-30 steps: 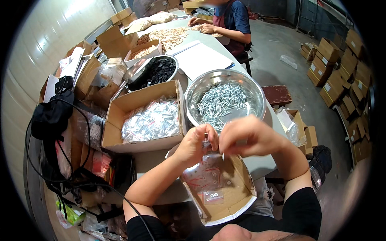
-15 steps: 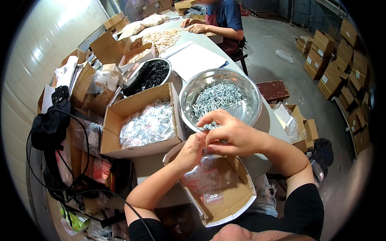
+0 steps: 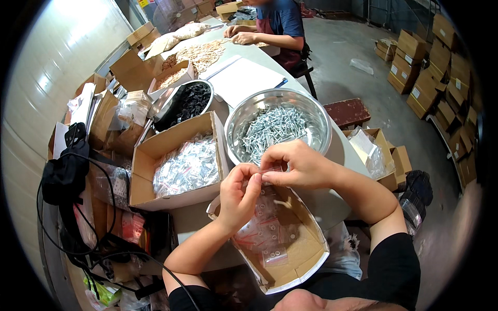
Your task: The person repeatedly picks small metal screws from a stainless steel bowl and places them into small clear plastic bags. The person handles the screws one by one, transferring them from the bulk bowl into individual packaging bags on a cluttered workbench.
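Above the near end of a small open cardboard box [image 3: 306, 262], my left hand [image 3: 236, 199] and my right hand [image 3: 301, 165] meet fingertip to fingertip. Both are closed in a pinch on the edge of a small clear zip bag [image 3: 271, 169] with a reddish strip; what it holds is hidden by my fingers. Inside the box lie several similar zip bags [image 3: 275, 256] with small white ring-shaped pieces. Just beyond my right hand stands a steel bowl [image 3: 322, 122] part full of silvery screws [image 3: 275, 127].
Left of the bowl is a cardboard box [image 3: 179, 194] of filled clear bags [image 3: 189, 166]. Behind it sits a metal bowl of black pieces [image 3: 192, 103]. White paper [image 3: 249, 78] lies farther back. Across the table a person [image 3: 282, 31] handles pale pieces. A cable [image 3: 171, 272] hangs near my left forearm.
My hands have closed together on the zip bag's edge, the right fingers drawing down from the bowl's rim. The whole view has shifted slightly.
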`<state>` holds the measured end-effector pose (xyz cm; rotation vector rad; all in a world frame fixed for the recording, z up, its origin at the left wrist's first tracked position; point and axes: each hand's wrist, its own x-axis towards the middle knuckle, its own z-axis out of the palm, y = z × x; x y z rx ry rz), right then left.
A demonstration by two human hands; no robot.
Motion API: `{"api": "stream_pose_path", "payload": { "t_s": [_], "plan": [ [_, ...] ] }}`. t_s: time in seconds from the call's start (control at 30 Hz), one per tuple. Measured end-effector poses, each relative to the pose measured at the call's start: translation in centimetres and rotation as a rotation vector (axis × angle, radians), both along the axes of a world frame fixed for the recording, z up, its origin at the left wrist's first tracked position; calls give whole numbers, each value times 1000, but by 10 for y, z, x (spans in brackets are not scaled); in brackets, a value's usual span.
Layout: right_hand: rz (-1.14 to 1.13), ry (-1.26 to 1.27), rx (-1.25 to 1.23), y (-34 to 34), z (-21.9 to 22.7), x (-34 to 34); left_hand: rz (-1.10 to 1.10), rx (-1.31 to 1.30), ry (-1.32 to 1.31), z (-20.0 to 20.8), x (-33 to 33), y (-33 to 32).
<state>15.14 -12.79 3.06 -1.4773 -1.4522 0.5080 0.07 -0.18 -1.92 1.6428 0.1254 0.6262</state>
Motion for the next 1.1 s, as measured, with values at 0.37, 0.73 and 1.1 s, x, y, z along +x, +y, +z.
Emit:
{"api": "stream_pose_path", "payload": {
  "t_s": [0.37, 0.73, 1.1],
  "plan": [
    [240, 131, 122, 6, -17, 10, -7, 77, 21, 32, -11, 6],
    [19, -563, -612, 10, -26, 31, -369, 898, 111, 70, -25, 20],
    [249, -258, -344, 8, -18, 44, -967, 1047, 340, 3, -11, -21]
  ]
}}
